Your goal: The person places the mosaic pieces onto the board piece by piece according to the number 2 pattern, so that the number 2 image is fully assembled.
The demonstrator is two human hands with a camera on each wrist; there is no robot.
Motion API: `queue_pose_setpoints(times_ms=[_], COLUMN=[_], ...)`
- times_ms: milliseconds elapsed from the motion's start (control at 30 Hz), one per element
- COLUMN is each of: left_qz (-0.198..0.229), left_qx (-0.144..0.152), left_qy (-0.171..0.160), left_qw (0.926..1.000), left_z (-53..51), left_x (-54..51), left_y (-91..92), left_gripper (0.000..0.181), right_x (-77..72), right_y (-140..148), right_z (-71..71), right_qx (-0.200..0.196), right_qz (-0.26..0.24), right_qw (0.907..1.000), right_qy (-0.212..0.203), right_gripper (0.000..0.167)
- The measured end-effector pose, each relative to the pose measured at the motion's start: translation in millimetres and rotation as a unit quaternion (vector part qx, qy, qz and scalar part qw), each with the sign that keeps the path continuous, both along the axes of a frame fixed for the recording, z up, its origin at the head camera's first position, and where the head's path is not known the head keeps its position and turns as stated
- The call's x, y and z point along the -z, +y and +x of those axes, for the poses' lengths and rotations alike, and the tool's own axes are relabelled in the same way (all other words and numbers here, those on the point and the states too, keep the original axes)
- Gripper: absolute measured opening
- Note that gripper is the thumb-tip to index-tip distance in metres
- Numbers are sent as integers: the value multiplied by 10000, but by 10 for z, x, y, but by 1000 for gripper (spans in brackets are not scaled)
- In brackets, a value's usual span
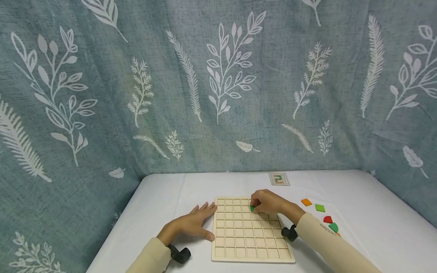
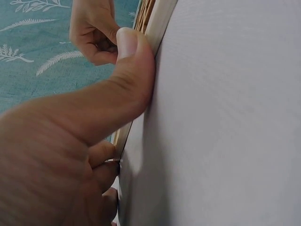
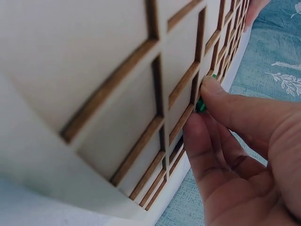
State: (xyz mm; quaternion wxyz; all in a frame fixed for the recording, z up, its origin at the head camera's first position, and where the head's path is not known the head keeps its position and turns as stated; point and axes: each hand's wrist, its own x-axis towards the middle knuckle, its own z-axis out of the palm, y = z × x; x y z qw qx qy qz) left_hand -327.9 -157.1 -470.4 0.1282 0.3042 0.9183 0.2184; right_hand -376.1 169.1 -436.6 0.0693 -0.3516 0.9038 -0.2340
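Observation:
A pale wooden board (image 1: 239,231) with a grid of square recesses lies on the white table. My right hand (image 1: 268,201) pinches a green piece (image 1: 252,208) at the board's far side, right of its middle column. In the right wrist view, thumb and fingers of the right hand (image 3: 244,141) hold the green piece (image 3: 201,104) at a recess. My left hand (image 1: 196,223) rests at the board's left edge, fingers spread and straight. The left wrist view shows the left hand's thumb (image 2: 134,66) against the board's side (image 2: 162,19).
Right of the board lie an orange piece (image 1: 306,202), a light green piece (image 1: 320,207), a red piece (image 1: 327,219) and a green rounded piece (image 1: 333,227), near the right sleeve. A small card with a coloured pattern (image 1: 279,179) lies behind the board. A patterned curtain (image 1: 225,94) hangs behind the table.

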Motion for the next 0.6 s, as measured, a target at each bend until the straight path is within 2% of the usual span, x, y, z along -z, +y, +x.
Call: queue_pose_setpoints(times_ms=[600], left_qz=[65], left_qx=[14], left_qy=[-99], left_qw=[9999], left_z=[1], left_x=[-13], left_y=[-10], left_gripper=[111], right_x=[-5], right_y=[-13], right_z=[28], right_qx=[181], right_qz=[-58], right_qw=[9998], right_qy=[-34], right_gripper=[10])
